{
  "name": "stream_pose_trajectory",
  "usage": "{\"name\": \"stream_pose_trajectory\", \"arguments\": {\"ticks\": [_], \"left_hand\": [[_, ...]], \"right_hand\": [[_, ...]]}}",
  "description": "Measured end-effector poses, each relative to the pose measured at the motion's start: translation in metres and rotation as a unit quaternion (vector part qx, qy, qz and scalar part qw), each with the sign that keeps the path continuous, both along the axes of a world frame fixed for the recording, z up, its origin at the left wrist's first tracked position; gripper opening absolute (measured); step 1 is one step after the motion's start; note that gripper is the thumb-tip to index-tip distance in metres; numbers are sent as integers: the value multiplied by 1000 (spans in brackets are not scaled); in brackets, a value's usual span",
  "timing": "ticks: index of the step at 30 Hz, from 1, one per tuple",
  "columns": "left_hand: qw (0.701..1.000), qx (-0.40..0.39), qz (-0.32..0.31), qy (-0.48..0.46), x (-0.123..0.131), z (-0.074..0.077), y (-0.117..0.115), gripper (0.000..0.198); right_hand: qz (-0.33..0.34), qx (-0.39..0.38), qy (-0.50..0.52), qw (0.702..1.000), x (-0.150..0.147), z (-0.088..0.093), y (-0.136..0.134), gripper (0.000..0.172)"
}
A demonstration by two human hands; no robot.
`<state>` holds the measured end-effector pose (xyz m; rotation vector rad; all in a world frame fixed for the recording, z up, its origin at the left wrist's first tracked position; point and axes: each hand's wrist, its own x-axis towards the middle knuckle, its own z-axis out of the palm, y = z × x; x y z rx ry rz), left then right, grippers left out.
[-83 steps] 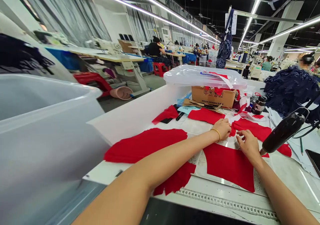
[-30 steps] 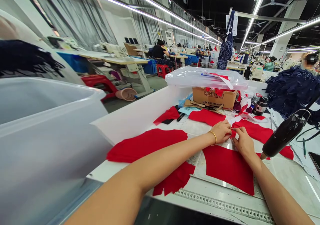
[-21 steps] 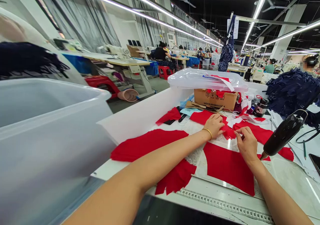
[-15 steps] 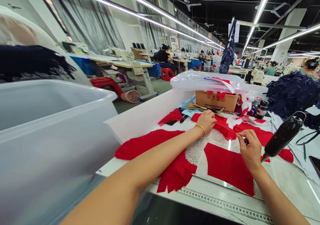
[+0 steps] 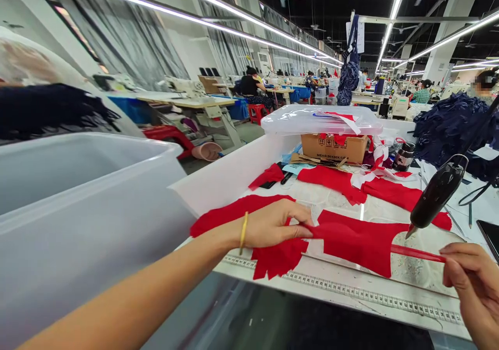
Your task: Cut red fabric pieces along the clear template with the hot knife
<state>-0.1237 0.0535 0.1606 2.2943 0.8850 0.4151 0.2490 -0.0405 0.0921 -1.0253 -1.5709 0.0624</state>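
A narrow red strip point(image 5: 417, 253) runs taut and nearly level between the two hands, just above the table, crossing over a red panel point(image 5: 354, 241); the left hand point(image 5: 273, 224) is closed on one end, its thumb and fingers pinched together with the strip coming out at the fingertips; a gold bangle point(image 5: 244, 232) sits at that wrist; the right hand point(image 5: 471, 282), at the edge of the view, has its fingers curled in and the other end pinched against the thumb, the grip itself partly hidden.

Beneath the left hand lies a jagged red piece point(image 5: 276, 259), touching a wider red piece point(image 5: 234, 212); white lace point(image 5: 419, 267) shows under the strip near the right hand; a tape measure point(image 5: 343, 290) runs along the near table edge.

Farther on, more red pieces point(image 5: 333, 179) lie on the table; a cardboard box point(image 5: 333, 147) carries a clear lid point(image 5: 319, 120); a black nozzled tool point(image 5: 436, 195) hangs at right, above the table; beyond it is a navy fabric heap point(image 5: 452, 129); a large clear bin point(image 5: 89, 184) stands at left; sewing machines point(image 5: 183, 86) line the bench beyond, with a co-worker point(image 5: 248, 84) seated there.
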Motion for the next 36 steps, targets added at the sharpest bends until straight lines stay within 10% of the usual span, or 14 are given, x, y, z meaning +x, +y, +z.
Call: {"name": "stream_pose_trajectory", "arguments": {"ticks": [4,7,13,18,36], "left_hand": [[980,-197,-36,-17,4,17,-17,33],[966,-259,-11,-1,11,1,-7,44],[983,-107,126,84,33,-61,26,48],[979,-26,175,102,49,-92,48,41],[963,80,198,164,61,-104,60,19]], "right_hand": [[-18,13,40,999,9,14,-23,12],[-29,-36,30,998,9,14,-17,18],[-78,-265,-55,960,22,-26,35,54],[-156,-360,-133,910,26,-43,65,33],[-203,-401,-184,874,21,-37,104,13]]}}
